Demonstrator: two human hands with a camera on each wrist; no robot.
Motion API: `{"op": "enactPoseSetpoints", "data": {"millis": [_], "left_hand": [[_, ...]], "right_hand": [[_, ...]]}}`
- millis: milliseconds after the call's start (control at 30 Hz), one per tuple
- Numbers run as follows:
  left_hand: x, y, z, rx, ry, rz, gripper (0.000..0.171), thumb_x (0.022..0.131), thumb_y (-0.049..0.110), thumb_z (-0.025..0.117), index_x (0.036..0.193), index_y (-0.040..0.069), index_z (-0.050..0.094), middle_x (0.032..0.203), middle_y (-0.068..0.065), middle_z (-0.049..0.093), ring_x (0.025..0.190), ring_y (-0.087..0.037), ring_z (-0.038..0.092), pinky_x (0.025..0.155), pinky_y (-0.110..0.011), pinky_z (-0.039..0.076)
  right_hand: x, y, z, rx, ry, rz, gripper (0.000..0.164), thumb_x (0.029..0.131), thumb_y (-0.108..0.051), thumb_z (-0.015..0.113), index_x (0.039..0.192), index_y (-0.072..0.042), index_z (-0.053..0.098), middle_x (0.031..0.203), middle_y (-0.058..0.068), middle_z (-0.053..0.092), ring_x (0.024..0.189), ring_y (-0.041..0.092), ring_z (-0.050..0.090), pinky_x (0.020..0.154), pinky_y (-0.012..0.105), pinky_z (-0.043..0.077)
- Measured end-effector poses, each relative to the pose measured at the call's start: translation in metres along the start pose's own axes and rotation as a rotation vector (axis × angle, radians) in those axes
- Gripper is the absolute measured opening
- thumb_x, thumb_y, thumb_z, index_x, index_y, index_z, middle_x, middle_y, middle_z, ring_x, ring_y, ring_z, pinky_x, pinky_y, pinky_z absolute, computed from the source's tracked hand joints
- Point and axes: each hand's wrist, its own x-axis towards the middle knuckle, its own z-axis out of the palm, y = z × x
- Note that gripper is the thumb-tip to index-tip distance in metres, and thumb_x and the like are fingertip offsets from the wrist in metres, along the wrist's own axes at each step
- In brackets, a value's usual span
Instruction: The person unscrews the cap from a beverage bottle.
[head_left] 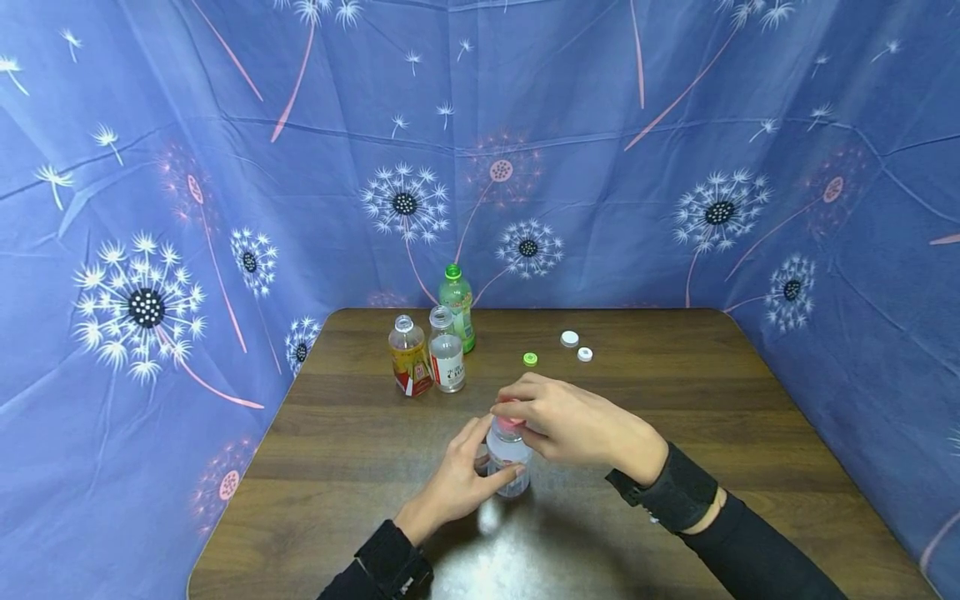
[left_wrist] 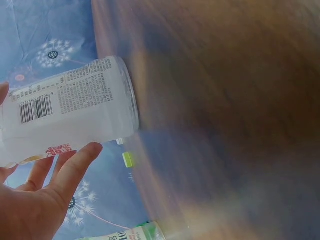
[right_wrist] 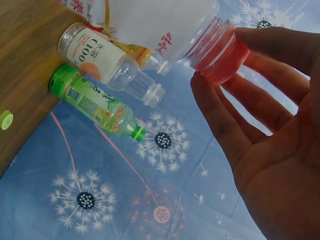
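A clear plastic bottle (head_left: 510, 454) with a whitish label stands upright near the middle of the table. My left hand (head_left: 452, 479) holds it round the body, thumb on the near side and fingers on the far side. In the left wrist view the bottle's label (left_wrist: 75, 97) shows a barcode and small print. The bottle's pink cap (right_wrist: 225, 56) sits on its neck. My right hand (head_left: 573, 421) pinches that cap from above between thumb and fingers; in the head view these fingers partly cover the cap.
Behind, to the left, stand three capless bottles: one with a yellow-red label (head_left: 412, 367), a clear one (head_left: 447, 367) and a green one (head_left: 457, 302). A green cap (head_left: 530, 359) and two white caps (head_left: 570, 339) lie toward the back of the wooden table (head_left: 315, 500).
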Motion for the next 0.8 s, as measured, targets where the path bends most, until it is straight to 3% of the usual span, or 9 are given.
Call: {"op": "enactPoseSetpoints", "data": {"millis": [267, 400, 633, 733, 800], "left_hand": [[0.0, -0.001, 0.002, 0.004, 0.027, 0.015, 0.082, 0.09, 0.039, 0.084, 0.158, 0.041, 0.038, 0.132, 0.004, 0.056, 0.124, -0.022, 0.062, 0.093, -0.034, 0.061], [0.0, 0.0, 0.002, 0.018, 0.034, 0.018, 0.084, 0.089, 0.036, 0.085, 0.159, 0.04, 0.039, 0.132, 0.003, 0.057, 0.123, -0.022, 0.063, 0.093, -0.033, 0.061], [0.0, 0.001, 0.0, 0.017, 0.031, 0.022, 0.084, 0.089, 0.036, 0.085, 0.159, 0.039, 0.039, 0.132, 0.002, 0.057, 0.123, -0.024, 0.063, 0.092, -0.033, 0.061], [0.0, 0.001, 0.0, 0.013, 0.02, 0.009, 0.083, 0.09, 0.037, 0.085, 0.159, 0.041, 0.039, 0.132, 0.003, 0.057, 0.124, -0.024, 0.062, 0.092, -0.034, 0.061], [-0.001, 0.0, 0.0, 0.013, 0.016, 0.015, 0.082, 0.091, 0.039, 0.083, 0.159, 0.04, 0.038, 0.133, 0.002, 0.057, 0.124, -0.025, 0.062, 0.092, -0.035, 0.062]], "right_hand": [[0.006, -0.005, 0.007, -0.103, 0.088, 0.05, 0.014, 0.097, -0.028, 0.077, 0.102, -0.015, 0.073, 0.1, -0.003, 0.064, 0.087, 0.009, 0.058, 0.073, 0.024, 0.055], [0.007, -0.007, 0.01, -0.169, 0.108, 0.089, 0.02, 0.095, -0.032, 0.079, 0.09, -0.017, 0.067, 0.087, -0.005, 0.055, 0.075, 0.008, 0.047, 0.06, 0.022, 0.045], [0.013, -0.013, 0.012, -0.27, 0.114, 0.157, 0.032, 0.091, -0.042, 0.082, 0.09, -0.012, 0.071, 0.081, -0.004, 0.053, 0.068, 0.009, 0.047, 0.054, 0.025, 0.044], [0.014, -0.013, 0.01, -0.244, 0.083, 0.187, 0.033, 0.09, -0.045, 0.081, 0.091, -0.014, 0.072, 0.08, -0.005, 0.054, 0.066, 0.008, 0.047, 0.054, 0.025, 0.043], [0.014, -0.012, 0.007, -0.192, 0.047, 0.199, 0.035, 0.09, -0.048, 0.081, 0.1, -0.014, 0.075, 0.087, -0.005, 0.06, 0.071, 0.008, 0.054, 0.057, 0.025, 0.048]]}}
